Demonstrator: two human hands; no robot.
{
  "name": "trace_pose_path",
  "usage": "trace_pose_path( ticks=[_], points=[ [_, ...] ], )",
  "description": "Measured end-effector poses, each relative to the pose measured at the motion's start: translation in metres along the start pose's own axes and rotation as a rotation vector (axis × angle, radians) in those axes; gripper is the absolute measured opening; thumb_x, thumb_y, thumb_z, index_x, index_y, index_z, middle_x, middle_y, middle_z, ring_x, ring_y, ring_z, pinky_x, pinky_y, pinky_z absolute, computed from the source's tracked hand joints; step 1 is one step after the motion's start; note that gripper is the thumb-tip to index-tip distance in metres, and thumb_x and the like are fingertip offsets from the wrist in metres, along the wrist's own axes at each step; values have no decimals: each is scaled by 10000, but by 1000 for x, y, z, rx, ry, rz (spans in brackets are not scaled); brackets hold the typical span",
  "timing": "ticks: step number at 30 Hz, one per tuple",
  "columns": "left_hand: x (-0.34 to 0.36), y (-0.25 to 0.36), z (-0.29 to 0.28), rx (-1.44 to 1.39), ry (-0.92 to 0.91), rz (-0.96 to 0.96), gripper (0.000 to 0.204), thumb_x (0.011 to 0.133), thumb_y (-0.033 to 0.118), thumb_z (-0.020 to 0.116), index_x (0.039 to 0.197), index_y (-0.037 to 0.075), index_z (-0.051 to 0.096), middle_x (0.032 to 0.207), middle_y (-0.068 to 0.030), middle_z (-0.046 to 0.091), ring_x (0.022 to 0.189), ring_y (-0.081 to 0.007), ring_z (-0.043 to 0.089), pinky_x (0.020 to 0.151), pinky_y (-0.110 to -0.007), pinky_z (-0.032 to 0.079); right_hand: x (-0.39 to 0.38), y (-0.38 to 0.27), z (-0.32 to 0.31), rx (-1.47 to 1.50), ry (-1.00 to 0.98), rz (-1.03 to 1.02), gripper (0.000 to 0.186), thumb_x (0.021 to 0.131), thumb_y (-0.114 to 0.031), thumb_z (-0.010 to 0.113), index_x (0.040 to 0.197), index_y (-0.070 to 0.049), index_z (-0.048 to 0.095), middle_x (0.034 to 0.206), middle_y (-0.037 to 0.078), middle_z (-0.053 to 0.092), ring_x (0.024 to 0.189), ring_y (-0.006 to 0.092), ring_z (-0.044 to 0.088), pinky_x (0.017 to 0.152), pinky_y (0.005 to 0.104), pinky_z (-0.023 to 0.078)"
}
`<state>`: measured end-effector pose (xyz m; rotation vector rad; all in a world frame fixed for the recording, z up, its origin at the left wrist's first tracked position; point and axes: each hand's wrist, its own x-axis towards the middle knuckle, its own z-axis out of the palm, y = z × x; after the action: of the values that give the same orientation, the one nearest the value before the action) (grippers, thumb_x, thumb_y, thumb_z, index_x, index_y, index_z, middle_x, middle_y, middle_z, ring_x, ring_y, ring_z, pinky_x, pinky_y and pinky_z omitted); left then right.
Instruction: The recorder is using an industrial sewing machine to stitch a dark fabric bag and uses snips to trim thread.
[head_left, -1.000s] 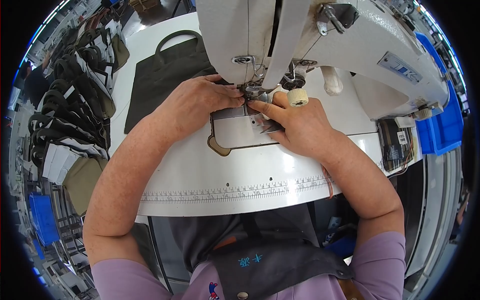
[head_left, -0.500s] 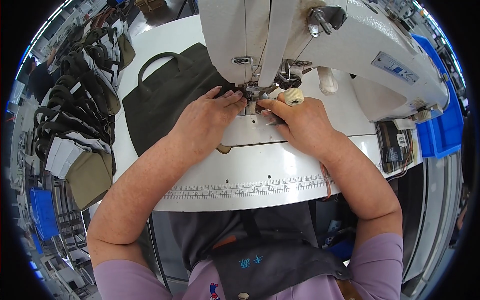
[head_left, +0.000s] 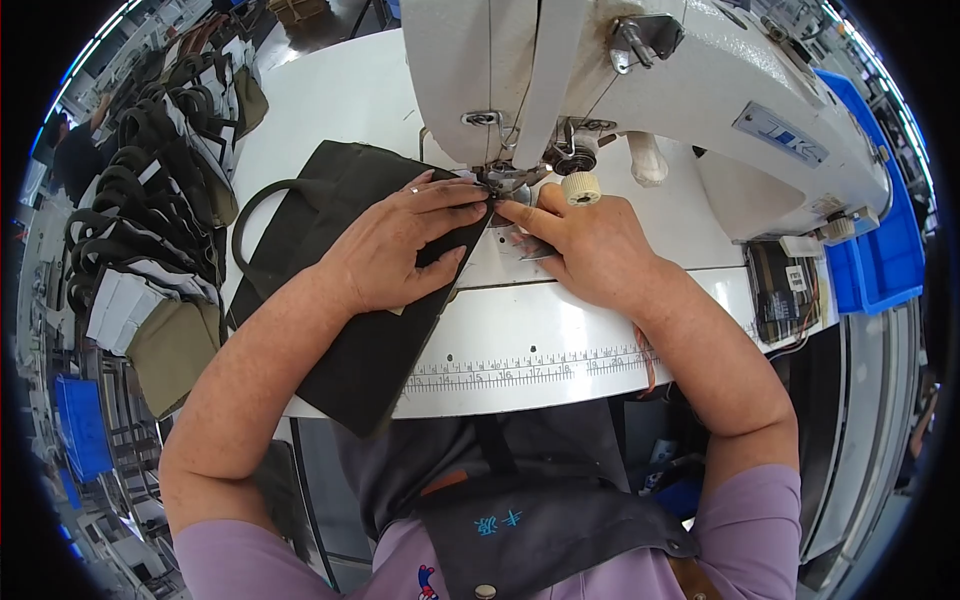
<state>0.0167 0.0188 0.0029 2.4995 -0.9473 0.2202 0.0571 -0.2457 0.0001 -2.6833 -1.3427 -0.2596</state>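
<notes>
A dark olive fabric bag panel [head_left: 370, 355] with a curved handle [head_left: 245, 225] lies on the sewing table, its right corner beneath the presser foot of a white sewing machine [head_left: 455, 80]. My left hand [head_left: 395, 235] rests spread on the panel, fingertips near the needle and thumb apart. On the other side of the needle, my right hand [head_left: 605, 245] is closed, its index finger reaching to the panel's corner. Metal thread snips [head_left: 530, 245] show under its fingers, partly hidden. The exact contact at the presser foot is hidden by the fingers.
A printed ruler scale [head_left: 530, 373] runs along the table's front edge. To the left hangs a pile of dark bag pieces with handles [head_left: 140, 230]. Blue bins [head_left: 880, 260] stand at the right, beside a dark striped package [head_left: 782, 290]. The machine head overhangs the hands.
The bag panel has turned, its handle swinging left and its lower end now reaching over the table's front edge. My left hand has spread its thumb; my right hand has shifted slightly left.
</notes>
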Motion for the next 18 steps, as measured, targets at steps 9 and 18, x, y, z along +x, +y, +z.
trace_pose_path(
  ticks=[9,18],
  points=[
    [-1,25,24,50,117,-209,467,933,251,692,1342,34,626,1461,-116,560,1415,-291,490,1214,-556,312,1,0,2,-20,20,21,487,872,-255,724,1352,-240,642,954,41,597,736,221,675,628,389,515],
    [5,33,35,64,141,-321,469,957,271,662,1348,17,620,1474,-135,546,1411,-307,482,1214,-576,293,-8,7,-1,74,142,43,438,814,-199,758,1248,-204,703,950,61,646,797,286,695,682,430,561]
  ],
)
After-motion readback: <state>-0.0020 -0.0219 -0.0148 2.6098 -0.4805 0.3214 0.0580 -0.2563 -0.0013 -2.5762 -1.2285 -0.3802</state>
